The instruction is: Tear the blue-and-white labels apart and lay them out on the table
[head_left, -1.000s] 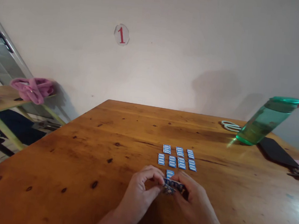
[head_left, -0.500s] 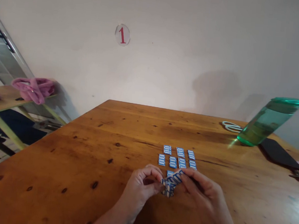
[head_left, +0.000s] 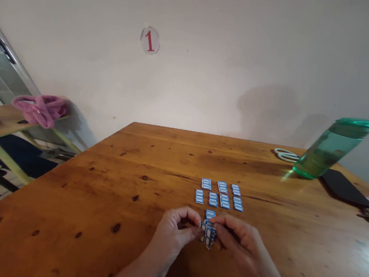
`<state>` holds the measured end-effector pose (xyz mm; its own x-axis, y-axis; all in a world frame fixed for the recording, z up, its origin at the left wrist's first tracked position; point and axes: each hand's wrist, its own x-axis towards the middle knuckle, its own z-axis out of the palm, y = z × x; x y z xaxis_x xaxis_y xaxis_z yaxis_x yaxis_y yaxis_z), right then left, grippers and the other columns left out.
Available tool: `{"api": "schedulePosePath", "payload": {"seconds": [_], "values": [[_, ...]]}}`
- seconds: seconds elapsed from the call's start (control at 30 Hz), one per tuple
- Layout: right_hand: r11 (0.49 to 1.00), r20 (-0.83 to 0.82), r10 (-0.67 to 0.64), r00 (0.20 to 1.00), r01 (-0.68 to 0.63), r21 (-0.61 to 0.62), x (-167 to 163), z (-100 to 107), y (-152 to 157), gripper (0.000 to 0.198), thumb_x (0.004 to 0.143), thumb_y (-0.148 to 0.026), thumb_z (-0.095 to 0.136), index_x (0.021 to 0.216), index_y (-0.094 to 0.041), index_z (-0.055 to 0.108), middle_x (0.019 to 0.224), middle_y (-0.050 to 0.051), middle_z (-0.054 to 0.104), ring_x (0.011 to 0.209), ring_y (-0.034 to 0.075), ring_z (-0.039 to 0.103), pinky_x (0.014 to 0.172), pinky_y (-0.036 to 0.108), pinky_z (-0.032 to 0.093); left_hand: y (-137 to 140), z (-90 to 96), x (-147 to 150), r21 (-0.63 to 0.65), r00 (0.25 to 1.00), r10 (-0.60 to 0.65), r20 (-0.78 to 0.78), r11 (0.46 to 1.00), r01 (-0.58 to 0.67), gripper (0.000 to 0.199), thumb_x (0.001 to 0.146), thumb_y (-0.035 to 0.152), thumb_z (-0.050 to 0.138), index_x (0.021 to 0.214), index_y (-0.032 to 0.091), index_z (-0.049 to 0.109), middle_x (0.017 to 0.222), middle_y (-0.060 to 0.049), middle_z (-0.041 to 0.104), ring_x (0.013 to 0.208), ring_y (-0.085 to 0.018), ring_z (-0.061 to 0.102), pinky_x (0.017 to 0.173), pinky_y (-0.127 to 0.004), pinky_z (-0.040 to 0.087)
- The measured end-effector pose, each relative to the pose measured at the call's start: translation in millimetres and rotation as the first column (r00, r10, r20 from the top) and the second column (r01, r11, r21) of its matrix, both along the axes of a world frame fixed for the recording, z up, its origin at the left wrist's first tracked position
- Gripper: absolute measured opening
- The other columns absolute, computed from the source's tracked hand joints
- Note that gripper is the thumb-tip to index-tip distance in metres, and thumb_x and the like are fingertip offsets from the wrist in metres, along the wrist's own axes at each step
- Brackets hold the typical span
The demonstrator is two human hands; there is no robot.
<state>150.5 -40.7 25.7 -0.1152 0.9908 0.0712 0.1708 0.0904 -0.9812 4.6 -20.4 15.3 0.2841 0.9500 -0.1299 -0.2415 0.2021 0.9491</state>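
A small folded strip printed with blue lines around pale panels is pinched between my hands above the near part of the table. My left hand is closed on its left edge, thumb and fingertips together. The fingers of my right hand close on its upper right side. Just beyond the strip lies a similar blue-and-white piece, partly covered. Farther off, several matching pieces lie flat in two rough rows, among them one at the left and one at the right.
A tilted green bottle stands at the right on the wooden table. Near it are a coiled white cable and a flat black device. A pink cloth rests on a side table at the left.
My right hand has moved left and slightly down. The strip's part that stuck out to the upper right is now folded in against the rest. My left hand keeps its grip.
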Motion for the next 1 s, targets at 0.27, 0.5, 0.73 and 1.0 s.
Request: {"api": "schedulePosePath", "payload": {"seconds": [0.27, 0.5, 0.73, 1.0], "values": [[0.996, -0.038, -0.013, 0.999, 0.010, -0.091, 1, 2, 3, 0.036, 0.072, -0.048, 0.055, 0.054, -0.017, 0.057, 0.047, -0.002, 0.049, 0.045, 0.009, 0.040, 0.045, 0.021, 0.033, 0, -3.2, 0, -0.012, 0.998, 0.030, -0.047, 0.999, -0.031, 0.021, 0.053, 0.028, 0.076, 0.057, 0.015, 0.059, 0.059, 0.001, 0.059, 0.057, -0.012, 0.050, 0.060, -0.024, 0.038], [0.994, -0.025, -0.007, 1.000, 0.004, -0.110, -4, 3, 3, 0.039, 0.073, -0.051, 0.050, 0.052, -0.018, 0.050, 0.048, -0.003, 0.044, 0.047, 0.010, 0.037, 0.046, 0.022, 0.030, 0, -5.6, 2, -0.038, 0.998, 0.049, -0.038, 0.998, -0.050, 0.020, 0.054, 0.027, 0.075, 0.058, 0.015, 0.059, 0.058, 0.001, 0.060, 0.057, -0.012, 0.052, 0.060, -0.025, 0.040], [0.999, -0.047, -0.009, 0.999, 0.007, -0.051, -5, -2, -2, 0.031, 0.077, -0.043, 0.051, 0.060, -0.017, 0.056, 0.055, -0.001, 0.051, 0.052, 0.011, 0.044, 0.049, 0.022, 0.035, -1, -8.2, 3, -0.019, 0.997, 0.075, -0.034, 0.997, -0.076, 0.018, 0.058, 0.025, 0.072, 0.059, 0.015, 0.057, 0.058, 0.001, 0.060, 0.057, -0.011, 0.050, 0.058, -0.023, 0.038], [0.993, 0.016, -0.119, 0.993, 0.119, -0.023, -10, -18, -3, 0.018, 0.070, -0.034, 0.058, 0.064, -0.018, 0.059, 0.054, -0.003, 0.050, 0.048, 0.010, 0.041, 0.045, 0.020, 0.032, -2, -8.4, 5, -0.026, 0.997, 0.068, -0.033, 0.997, -0.069, 0.020, 0.059, 0.026, 0.070, 0.062, 0.015, 0.055, 0.061, 0.001, 0.057, 0.060, -0.011, 0.048, 0.059, -0.022, 0.037]]}}
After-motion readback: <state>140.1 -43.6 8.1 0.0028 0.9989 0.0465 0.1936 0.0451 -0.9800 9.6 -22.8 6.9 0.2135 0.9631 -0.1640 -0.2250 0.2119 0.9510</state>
